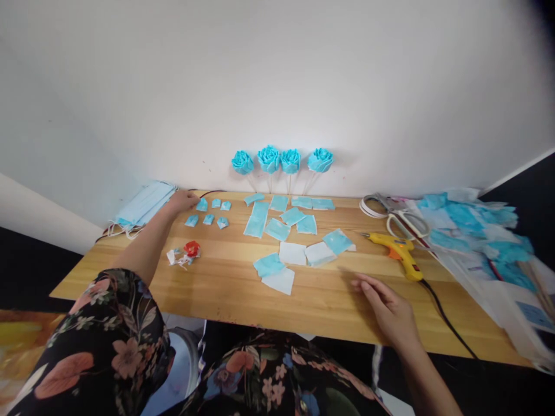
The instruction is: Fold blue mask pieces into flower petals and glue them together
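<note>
My left hand (pixel 184 201) reaches to the back left of the table, its fingers closed at the edge of a small folded blue piece (pixel 202 204). Several more folded blue pieces (pixel 208 219) lie just right of it. My right hand (pixel 385 303) hovers over the front right, fingers loosely apart and holding nothing. Between the hands lie flat blue rectangles (pixel 256 219) and white ones (pixel 292 253). A yellow glue gun (pixel 401 251) rests to the right, beyond my right hand.
Blue flowers on sticks (pixel 269 159) lean on the wall. Face masks (pixel 145 203) are stacked at the left. Red and white scraps (pixel 191 249) lie at the front left. Scissors (pixel 407 224), a white tape roll (pixel 373 205) and a heap of blue scraps (pixel 472 225) are on the right.
</note>
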{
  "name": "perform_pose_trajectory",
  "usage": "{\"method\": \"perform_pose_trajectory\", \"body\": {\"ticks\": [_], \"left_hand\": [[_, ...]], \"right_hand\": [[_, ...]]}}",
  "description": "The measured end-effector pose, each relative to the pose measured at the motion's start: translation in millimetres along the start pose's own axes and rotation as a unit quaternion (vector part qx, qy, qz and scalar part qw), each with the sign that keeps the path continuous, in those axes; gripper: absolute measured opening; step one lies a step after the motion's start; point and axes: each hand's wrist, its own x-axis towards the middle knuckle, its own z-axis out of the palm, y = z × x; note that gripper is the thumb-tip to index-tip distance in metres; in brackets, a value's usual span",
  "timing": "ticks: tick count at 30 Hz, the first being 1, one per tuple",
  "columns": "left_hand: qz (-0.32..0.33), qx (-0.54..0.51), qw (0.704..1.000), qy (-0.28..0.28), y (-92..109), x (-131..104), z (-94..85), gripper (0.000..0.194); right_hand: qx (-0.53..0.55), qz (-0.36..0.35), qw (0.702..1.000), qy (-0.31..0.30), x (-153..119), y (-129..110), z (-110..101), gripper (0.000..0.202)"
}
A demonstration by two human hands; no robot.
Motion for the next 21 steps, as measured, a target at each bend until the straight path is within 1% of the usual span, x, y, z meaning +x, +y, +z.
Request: {"method": "perform_pose_trajectory", "body": {"ticks": [2, 5, 8, 11, 14, 17, 19, 21], "left_hand": [[-0.003, 0.001, 1.0, 0.017, 2.4, -0.2, -1.9, 0.028], [-0.005, 0.014, 0.999, 0.032, 6.9, 2.7, -1.0, 0.025], [-0.009, 0.045, 0.998, 0.04, 12.0, 6.8, 4.1, 0.021], [-0.014, 0.079, 0.996, 0.048, 16.9, 8.7, 11.0, 0.021], [-0.018, 0.103, 0.993, 0.059, 21.4, 7.8, 15.8, 0.028], [-0.016, 0.129, 0.989, 0.076, 25.8, 5.8, 16.3, 0.041], [-0.001, 0.146, 0.986, 0.077, 29.2, 4.7, 15.0, 0.047], [0.03, 0.162, 0.984, 0.063, 33.1, 4.7, 14.1, 0.047]], "right_hand": [[-0.003, 0.0, 1.0, -0.002, 0.1, 0.5, 0.5, 0.053], [-0.008, 0.0, 1.0, -0.006, -0.1, -0.9, 0.8, 0.053], [-0.01, 0.0, 1.0, -0.009, -0.4, -2.9, 0.9, 0.054], [-0.007, -0.001, 1.0, -0.01, -0.3, -2.9, 0.9, 0.054], [-0.002, -0.01, 1.0, -0.013, 0.3, -0.9, 0.8, 0.053], [-0.002, -0.02, 1.0, -0.01, 1.0, 0.9, 0.6, 0.051], [-0.002, -0.026, 1.0, -0.008, 1.2, 1.3, 0.5, 0.049], [-0.003, -0.032, 0.999, -0.008, 1.3, 1.2, 0.4, 0.048]]}}
